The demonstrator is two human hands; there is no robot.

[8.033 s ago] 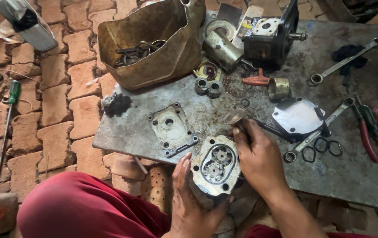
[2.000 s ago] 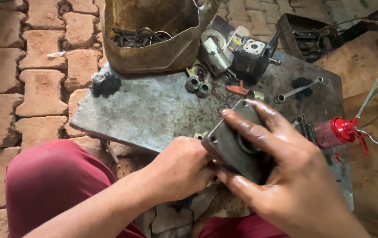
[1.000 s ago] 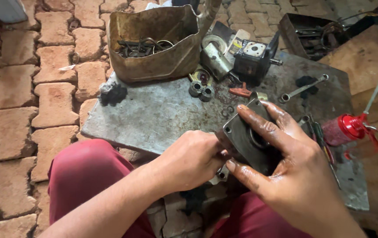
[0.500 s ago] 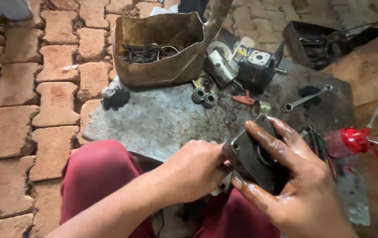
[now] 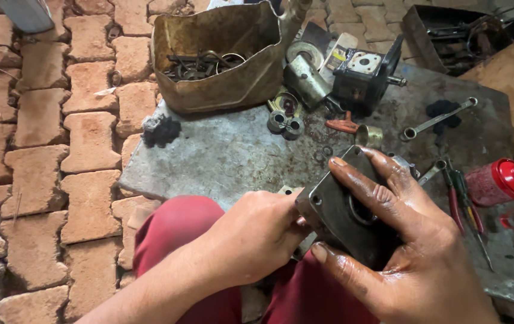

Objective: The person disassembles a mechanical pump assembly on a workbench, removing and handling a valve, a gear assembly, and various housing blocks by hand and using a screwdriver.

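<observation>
Dark grey metal, a square pump cover plate [image 5: 344, 216], is held above the person's lap, at the near edge of the steel sheet [image 5: 221, 156]; the right hand [image 5: 401, 252] is closed on it, fingers spread over its face, thumb below; the left hand [image 5: 257, 237] is curled and pinches the plate's left edge. On the sheet lie a dented brass-coloured tin [image 5: 221, 57] of parts, a black pump body [image 5: 365, 75], a spanner [image 5: 437, 120] and a red oil can [image 5: 500, 180].

Pump plate [image 5: 344, 210]: underside hidden behind both hands.
Red can [image 5: 503, 180]: spout cut off at right edge.
Tin [image 5: 215, 60]: contents too tangled to tell.
</observation>
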